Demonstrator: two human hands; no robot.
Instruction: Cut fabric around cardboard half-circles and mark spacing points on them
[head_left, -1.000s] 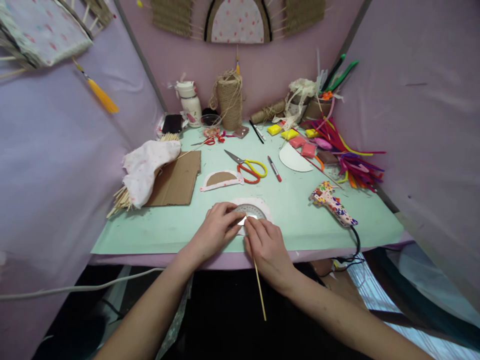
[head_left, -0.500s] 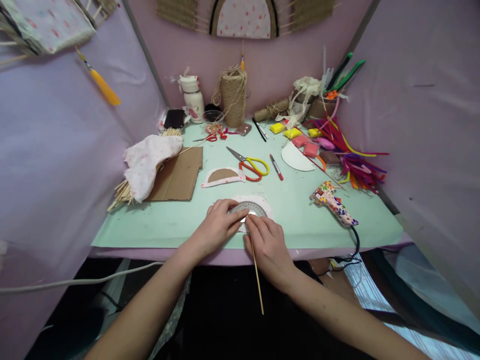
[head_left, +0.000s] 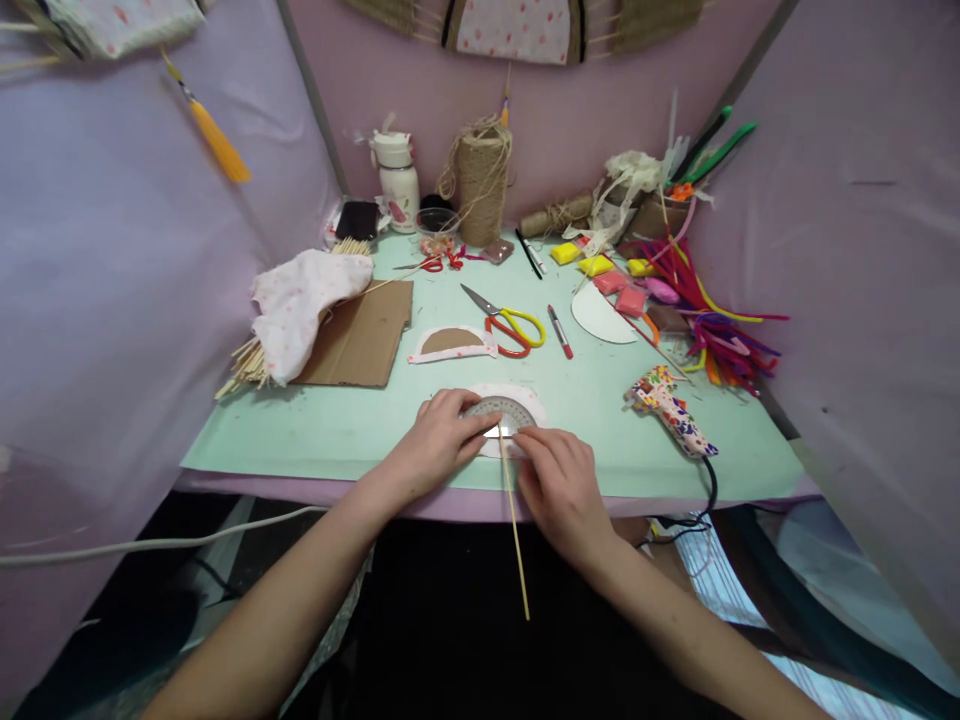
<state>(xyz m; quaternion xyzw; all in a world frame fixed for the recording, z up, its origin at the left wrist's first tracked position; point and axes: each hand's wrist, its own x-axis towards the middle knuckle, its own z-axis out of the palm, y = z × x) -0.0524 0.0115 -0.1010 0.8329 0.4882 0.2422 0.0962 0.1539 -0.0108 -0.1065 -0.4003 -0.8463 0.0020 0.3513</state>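
Note:
A clear protractor [head_left: 516,410] lies over a pale, spotted half-round piece of fabric [head_left: 534,396] near the table's front edge. My left hand [head_left: 444,438] grips the protractor's left side, its thumb stretched along the straight edge to the middle. A thin wooden stick [head_left: 514,525] has its upper end at that thumb tip and slants down past the table edge over my lap. At the protractor's right end, the bent fingers of my right hand [head_left: 566,485] hold its straight edge, apart from the stick. Behind them lies a half-round cardboard piece [head_left: 453,342] with a spotted fabric border.
Scissors [head_left: 516,325] and a marker [head_left: 560,332] lie beyond my hands. A patterned glue gun [head_left: 671,410] with a black cord is to the right. Cardboard [head_left: 364,340] and fabric-covered sticks [head_left: 304,300] are left. A twine spool [head_left: 482,190] and a bottle [head_left: 397,180] stand behind.
My right hand has moved right, off the stick and to the protractor's right end. My left thumb stays at the stick's upper end. The whole view has shifted slightly.

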